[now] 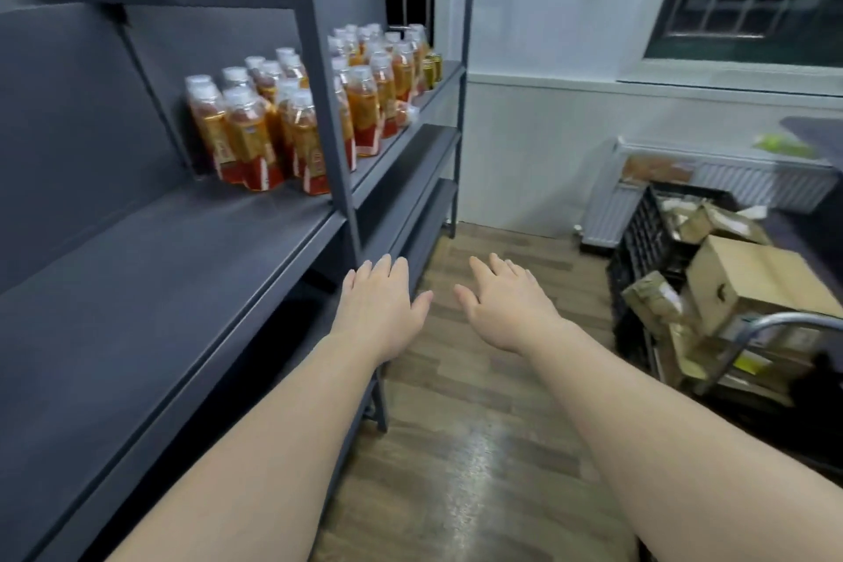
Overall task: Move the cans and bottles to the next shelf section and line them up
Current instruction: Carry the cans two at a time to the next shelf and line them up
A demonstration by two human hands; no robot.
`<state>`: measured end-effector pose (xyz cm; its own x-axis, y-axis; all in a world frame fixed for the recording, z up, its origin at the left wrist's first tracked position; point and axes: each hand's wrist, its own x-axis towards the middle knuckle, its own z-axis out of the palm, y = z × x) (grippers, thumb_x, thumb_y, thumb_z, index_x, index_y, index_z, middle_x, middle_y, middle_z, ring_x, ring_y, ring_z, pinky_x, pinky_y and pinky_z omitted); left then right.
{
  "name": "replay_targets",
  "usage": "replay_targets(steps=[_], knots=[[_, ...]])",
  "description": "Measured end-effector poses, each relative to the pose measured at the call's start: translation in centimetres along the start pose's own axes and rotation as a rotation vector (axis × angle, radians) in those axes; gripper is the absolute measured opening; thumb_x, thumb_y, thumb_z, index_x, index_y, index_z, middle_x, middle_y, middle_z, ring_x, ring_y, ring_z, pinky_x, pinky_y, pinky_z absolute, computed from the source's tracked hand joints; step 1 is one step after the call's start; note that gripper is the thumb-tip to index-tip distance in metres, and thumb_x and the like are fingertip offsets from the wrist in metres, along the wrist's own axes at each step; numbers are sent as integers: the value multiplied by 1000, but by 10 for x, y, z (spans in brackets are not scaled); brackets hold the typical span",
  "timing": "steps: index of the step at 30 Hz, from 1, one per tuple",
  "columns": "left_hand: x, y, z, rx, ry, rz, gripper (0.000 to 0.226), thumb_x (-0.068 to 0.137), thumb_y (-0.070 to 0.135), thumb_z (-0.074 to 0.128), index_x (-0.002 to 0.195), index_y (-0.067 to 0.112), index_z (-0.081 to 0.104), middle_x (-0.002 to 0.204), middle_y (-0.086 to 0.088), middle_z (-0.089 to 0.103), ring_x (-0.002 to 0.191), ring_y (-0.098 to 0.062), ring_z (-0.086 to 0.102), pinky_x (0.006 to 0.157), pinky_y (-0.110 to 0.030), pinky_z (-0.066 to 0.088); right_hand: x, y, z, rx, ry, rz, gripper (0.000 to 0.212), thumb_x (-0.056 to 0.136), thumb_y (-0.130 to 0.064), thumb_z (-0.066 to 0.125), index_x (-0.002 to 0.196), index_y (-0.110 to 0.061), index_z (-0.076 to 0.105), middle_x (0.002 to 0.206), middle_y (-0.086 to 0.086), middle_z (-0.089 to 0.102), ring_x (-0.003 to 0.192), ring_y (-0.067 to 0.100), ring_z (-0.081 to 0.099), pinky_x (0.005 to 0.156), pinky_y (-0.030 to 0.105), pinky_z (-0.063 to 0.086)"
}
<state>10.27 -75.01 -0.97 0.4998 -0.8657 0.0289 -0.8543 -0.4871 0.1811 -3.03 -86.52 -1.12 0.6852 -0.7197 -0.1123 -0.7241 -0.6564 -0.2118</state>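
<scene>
Several orange-drink bottles with white caps (255, 137) stand in a cluster at the far end of the near shelf section (150, 287). Behind the grey upright post (335, 141), many more of the same bottles (378, 82) fill the far section, with gold cans (432, 68) at its far end. My left hand (381, 310) and my right hand (506, 306) reach forward side by side over the floor, in front of the shelf's edge. Both have straight fingers, palms down, and hold nothing.
The dark grey rack has lower shelves (410, 178) under the bottles. At the right stand a black crate (647, 251), cardboard boxes (752, 283) and a metal cart handle (775, 324). A white radiator (606, 205) sits against the far wall; wood floor (456, 447) runs between.
</scene>
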Motion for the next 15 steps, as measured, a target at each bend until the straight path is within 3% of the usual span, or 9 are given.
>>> replay_targets(steps=[7, 11, 15], knots=[[103, 16, 14, -23, -24, 119, 48, 101, 51, 37, 128, 13, 46, 135, -7, 50, 127, -30, 43, 112, -47, 32, 63, 41, -22, -12, 40, 153, 63, 105, -51, 25, 158, -17, 19, 165, 16, 15, 152, 33, 14, 122, 48, 14], [150, 25, 19, -39, -52, 169, 56, 101, 52, 36, 140, 12, 40, 148, -9, 44, 138, -32, 36, 116, -48, 27, 91, 60, -31, 1, 39, 224, 64, 106, -50, 25, 159, -17, 16, 166, 16, 12, 152, 33, 12, 123, 47, 12], [188, 40, 24, -36, -66, 215, 58, 102, 52, 35, 142, 11, 39, 147, -8, 44, 138, -32, 36, 116, -47, 26, 114, 82, -34, 3, 35, 273, 63, 105, -51, 26, 159, -18, 17, 166, 15, 13, 152, 32, 12, 123, 46, 11]])
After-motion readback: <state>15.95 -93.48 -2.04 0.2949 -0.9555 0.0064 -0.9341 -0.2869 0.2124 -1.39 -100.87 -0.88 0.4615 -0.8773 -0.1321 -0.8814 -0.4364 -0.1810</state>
